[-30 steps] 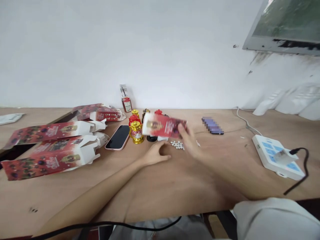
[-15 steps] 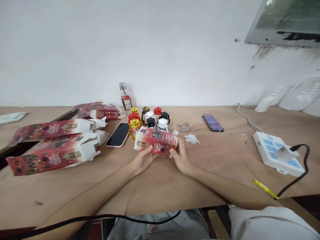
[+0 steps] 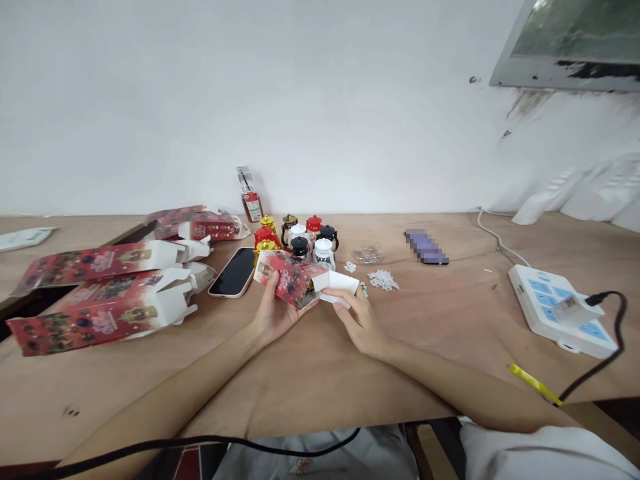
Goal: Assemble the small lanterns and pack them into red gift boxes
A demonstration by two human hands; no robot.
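My left hand (image 3: 274, 312) is wrapped round a small red printed carton (image 3: 286, 277) held just above the wooden table (image 3: 320, 373). My right hand (image 3: 356, 319) pinches the carton's open white end flap (image 3: 340, 283). Right behind the carton stands a cluster of several little toy lanterns (image 3: 299, 237) in gold, red, black and white. A phone with a pink case (image 3: 233, 272) lies face up just left of the carton.
Several open red cartons (image 3: 100, 293) lie at the left. Small white bits (image 3: 383, 278) and a wire ring (image 3: 367, 253) lie right of the lanterns. A white power strip (image 3: 560, 308) with a black cable sits at right. A black cable (image 3: 200, 443) runs along the near edge.
The carton went from my right hand alone, held up by the lanterns, down into both hands. Now its right end flap is pulled open and the carton is tilted.
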